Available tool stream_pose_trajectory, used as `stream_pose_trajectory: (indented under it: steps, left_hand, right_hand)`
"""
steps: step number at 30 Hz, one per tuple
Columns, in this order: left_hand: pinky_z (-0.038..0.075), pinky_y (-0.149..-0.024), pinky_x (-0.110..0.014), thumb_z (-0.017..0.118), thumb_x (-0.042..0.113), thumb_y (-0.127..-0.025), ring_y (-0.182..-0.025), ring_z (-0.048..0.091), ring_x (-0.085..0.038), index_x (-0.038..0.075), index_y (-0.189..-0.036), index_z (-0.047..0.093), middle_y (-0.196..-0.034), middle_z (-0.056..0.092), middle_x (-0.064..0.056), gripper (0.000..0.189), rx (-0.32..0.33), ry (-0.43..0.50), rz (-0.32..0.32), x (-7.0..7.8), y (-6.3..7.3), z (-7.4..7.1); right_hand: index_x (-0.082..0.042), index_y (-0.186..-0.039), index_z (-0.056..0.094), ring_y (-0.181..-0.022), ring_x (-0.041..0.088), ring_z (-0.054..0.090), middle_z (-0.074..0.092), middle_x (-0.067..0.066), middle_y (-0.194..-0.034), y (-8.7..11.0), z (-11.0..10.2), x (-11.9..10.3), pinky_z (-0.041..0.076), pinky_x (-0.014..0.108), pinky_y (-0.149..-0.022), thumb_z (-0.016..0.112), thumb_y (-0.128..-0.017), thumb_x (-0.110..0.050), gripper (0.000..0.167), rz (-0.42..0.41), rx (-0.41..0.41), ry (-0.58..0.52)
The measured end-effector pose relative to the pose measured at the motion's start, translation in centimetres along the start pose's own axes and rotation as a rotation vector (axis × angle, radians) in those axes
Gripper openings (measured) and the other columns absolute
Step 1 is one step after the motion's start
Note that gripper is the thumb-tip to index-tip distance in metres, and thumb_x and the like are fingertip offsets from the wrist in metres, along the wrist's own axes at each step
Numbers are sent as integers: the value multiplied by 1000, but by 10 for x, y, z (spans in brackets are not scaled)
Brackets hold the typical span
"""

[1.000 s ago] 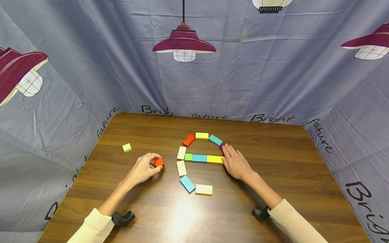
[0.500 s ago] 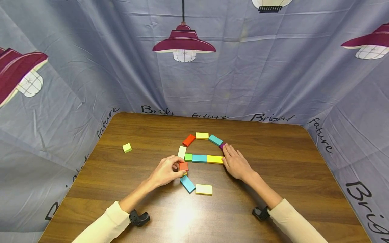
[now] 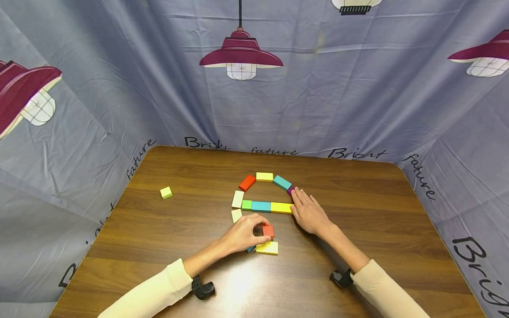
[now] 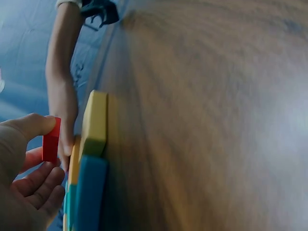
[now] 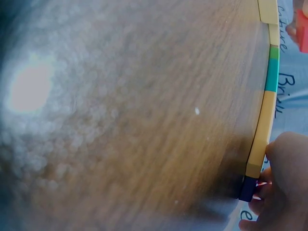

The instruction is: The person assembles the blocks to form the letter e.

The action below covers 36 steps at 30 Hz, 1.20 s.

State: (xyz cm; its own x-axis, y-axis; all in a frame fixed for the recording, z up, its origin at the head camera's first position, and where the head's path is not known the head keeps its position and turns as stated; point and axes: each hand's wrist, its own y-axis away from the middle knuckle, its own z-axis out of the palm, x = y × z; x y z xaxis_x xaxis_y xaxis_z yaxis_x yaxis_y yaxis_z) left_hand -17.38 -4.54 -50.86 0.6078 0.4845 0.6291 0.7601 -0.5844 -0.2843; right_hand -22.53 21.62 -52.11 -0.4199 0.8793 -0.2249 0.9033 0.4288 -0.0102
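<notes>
My left hand (image 3: 243,234) pinches a small red block (image 3: 268,231) between thumb and fingertips, just behind a pale yellow block (image 3: 267,248). In the left wrist view the red block (image 4: 51,139) is held off the table. A blue block (image 3: 250,249) is mostly hidden under this hand. My right hand (image 3: 310,215) lies with straight fingers over the right end of a row: green block (image 3: 246,205), blue block (image 3: 261,206), yellow block (image 3: 281,208). Its fingertips cover most of a purple block (image 3: 291,191). The right wrist view shows a dark block (image 5: 248,188) by its fingers.
An arc continues with a teal block (image 3: 282,182), a yellow block (image 3: 264,177), a red block (image 3: 247,183) and two cream blocks, upper (image 3: 237,199) and lower (image 3: 236,215). A lime block (image 3: 166,192) lies apart at left on the wooden table (image 3: 358,198); printed curtain (image 3: 302,110) surrounds it.
My left hand has carried the red block rightward, over the lower cream block, to behind the pale yellow block. My right hand stays in place.
</notes>
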Motion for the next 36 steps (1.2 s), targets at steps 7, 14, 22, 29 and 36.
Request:
stream_pose_trajectory:
  steps: [7,14,22,29,36]
  left_hand:
    - [49,-80,-22,83,25,-82,-88,61,-10,12,-102,70,-97,67,3,27,-53,-20,12,10,-5,20]
    - [48,-80,-21,82,29,-83,-90,59,-6,15,-103,71,-99,66,6,27,-73,-57,19,15,-5,36]
    - [46,-81,-19,81,32,-84,-92,58,-6,16,-105,71,-99,67,6,29,-86,-99,55,19,-7,44]
    - [47,-83,-24,82,35,-83,-95,58,-9,17,-105,72,-100,69,7,30,-96,-163,55,19,-5,47]
    - [47,-84,-28,81,35,-82,-98,57,-11,18,-105,73,-102,68,7,30,-108,-183,32,19,-4,45]
  right_hand:
    - [7,-153,29,-145,39,25,25,24,-159,0,-1,0,20,57,-115,38,-108,-28,58,7,3,5]
    - [7,-153,29,-145,39,25,26,24,-159,-1,-1,-1,20,57,-114,39,-108,-28,58,6,1,-3]
    - [7,-153,29,-145,39,25,25,24,-159,-1,-1,-1,21,57,-114,40,-108,-28,58,3,6,1]
    - [7,-153,29,-145,39,24,24,24,-159,-2,-1,-1,20,57,-115,39,-108,-28,58,7,3,-1]
    - [6,-153,28,-146,38,23,24,23,-159,-1,0,0,19,57,-115,38,-108,-28,58,11,-1,-5]
